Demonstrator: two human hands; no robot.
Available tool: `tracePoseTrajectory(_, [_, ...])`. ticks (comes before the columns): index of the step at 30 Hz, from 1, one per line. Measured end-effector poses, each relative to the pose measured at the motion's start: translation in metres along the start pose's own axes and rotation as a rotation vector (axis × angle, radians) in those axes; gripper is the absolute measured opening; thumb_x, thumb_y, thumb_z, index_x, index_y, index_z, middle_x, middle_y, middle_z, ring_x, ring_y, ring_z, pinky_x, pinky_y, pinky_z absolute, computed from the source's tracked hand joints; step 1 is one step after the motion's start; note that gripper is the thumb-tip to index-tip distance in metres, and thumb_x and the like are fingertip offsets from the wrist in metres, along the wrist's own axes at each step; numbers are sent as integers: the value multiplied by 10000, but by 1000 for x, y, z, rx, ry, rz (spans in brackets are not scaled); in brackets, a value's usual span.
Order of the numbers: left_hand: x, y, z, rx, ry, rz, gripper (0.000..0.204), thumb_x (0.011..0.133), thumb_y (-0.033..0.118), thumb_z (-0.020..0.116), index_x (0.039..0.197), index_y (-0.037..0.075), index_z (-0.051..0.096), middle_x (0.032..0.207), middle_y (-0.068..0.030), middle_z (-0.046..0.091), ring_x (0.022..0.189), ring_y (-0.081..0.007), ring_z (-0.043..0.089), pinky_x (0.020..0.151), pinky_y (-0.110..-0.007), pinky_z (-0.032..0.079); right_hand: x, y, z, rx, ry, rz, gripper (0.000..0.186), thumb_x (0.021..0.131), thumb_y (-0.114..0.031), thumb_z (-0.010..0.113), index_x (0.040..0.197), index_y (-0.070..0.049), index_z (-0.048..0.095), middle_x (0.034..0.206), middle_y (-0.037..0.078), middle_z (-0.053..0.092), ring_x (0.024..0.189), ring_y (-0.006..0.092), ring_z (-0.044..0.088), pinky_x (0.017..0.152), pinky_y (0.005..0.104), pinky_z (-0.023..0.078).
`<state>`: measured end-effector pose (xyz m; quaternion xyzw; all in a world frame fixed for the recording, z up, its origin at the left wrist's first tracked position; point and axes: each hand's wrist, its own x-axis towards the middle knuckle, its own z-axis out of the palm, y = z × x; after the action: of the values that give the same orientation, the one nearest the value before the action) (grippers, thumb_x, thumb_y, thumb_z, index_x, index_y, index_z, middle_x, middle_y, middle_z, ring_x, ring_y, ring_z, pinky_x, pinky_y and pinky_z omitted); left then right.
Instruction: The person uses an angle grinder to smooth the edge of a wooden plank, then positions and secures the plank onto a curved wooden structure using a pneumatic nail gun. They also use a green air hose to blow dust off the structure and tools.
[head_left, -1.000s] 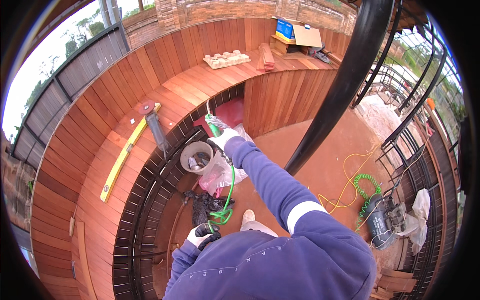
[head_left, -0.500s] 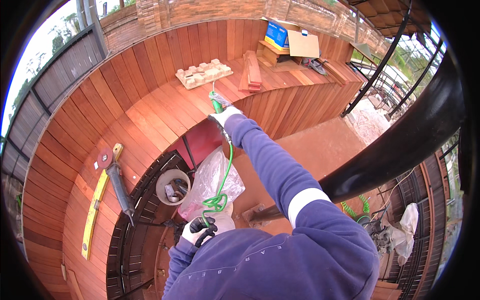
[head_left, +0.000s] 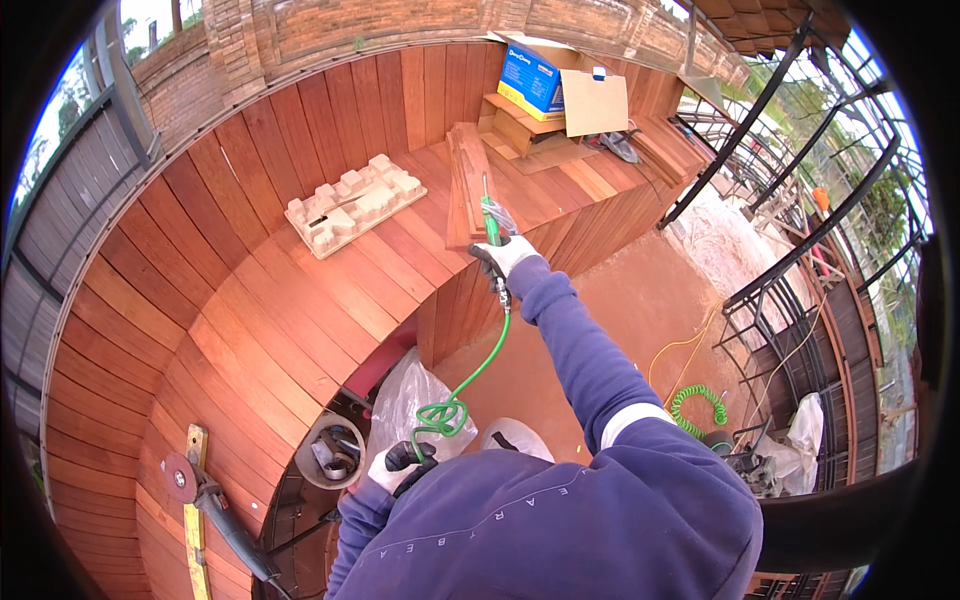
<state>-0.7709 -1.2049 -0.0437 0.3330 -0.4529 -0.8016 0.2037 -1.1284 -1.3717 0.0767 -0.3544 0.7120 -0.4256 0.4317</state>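
Observation:
My right hand (head_left: 508, 256), in a white glove with dark fingers, is closed round a green air blow gun (head_left: 491, 226). Its thin metal nozzle points away from me, over a short stack of reddish boards (head_left: 463, 180) on the curved wooden bench (head_left: 335, 290). From the gun's metal fitting a green air hose (head_left: 488, 365) hangs down in a loose tangle of loops. My left hand (head_left: 400, 468), gloved alike, is closed on the hose near my body. A moulded pulp tray (head_left: 352, 205) lies on the bench, left of the boards.
An angle grinder (head_left: 225, 515) rests across a yellow spirit level (head_left: 195, 535) at lower left. A bucket of tools (head_left: 331, 452) stands beside clear plastic sheeting (head_left: 405, 400). A blue and yellow box (head_left: 531, 80) sits at the back; a coiled green hose (head_left: 697, 405) lies on the right.
My right hand and the blow gun have moved right, from beside the pulp tray to the boards. The whole view has shifted too. My left hand still grips the hose.

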Motion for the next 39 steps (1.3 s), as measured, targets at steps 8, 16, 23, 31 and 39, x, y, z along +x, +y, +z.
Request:
tracePoseTrajectory(8, [112,32,0,241,-124,44,234,836,1,621,1069,-3,605,916,-66,671,842,-122,629,784,-265,504,28,55,-78,-120,86,115,331,779,-305,730,723,-33,548,568,45,534,412,139,494,378,291,435])
tracePoseTrajectory(16, [234,40,53,202,-39,-57,194,823,23,660,1013,12,622,914,-60,671,838,-130,631,776,-279,514,80,93,-190,86,301,193,313,788,-263,728,747,-32,521,582,47,542,417,138,505,377,290,438])
tracePoseTrajectory(23, [400,28,154,314,-122,-201,210,793,15,662,1002,23,642,904,-48,679,823,-119,634,780,-256,506,159,109,-352,286,375,121,307,787,-248,734,775,-36,513,609,52,550,430,143,527,374,284,441])
tracePoseTrajectory(31, [518,85,250,896,-232,-343,188,809,181,651,968,82,675,879,-66,692,811,-160,653,767,-280,506,221,117,-515,647,570,21,258,793,-220,730,785,-35,550,639,69,553,448,156,528,403,298,472])
tracePoseTrajectory(39, [593,14,223,949,-170,-471,404,757,475,637,925,111,687,853,-140,681,807,-252,655,719,-358,497,281,107,-531,283,-156,61,246,835,-224,668,804,-6,557,619,55,580,464,130,548,424,263,450])
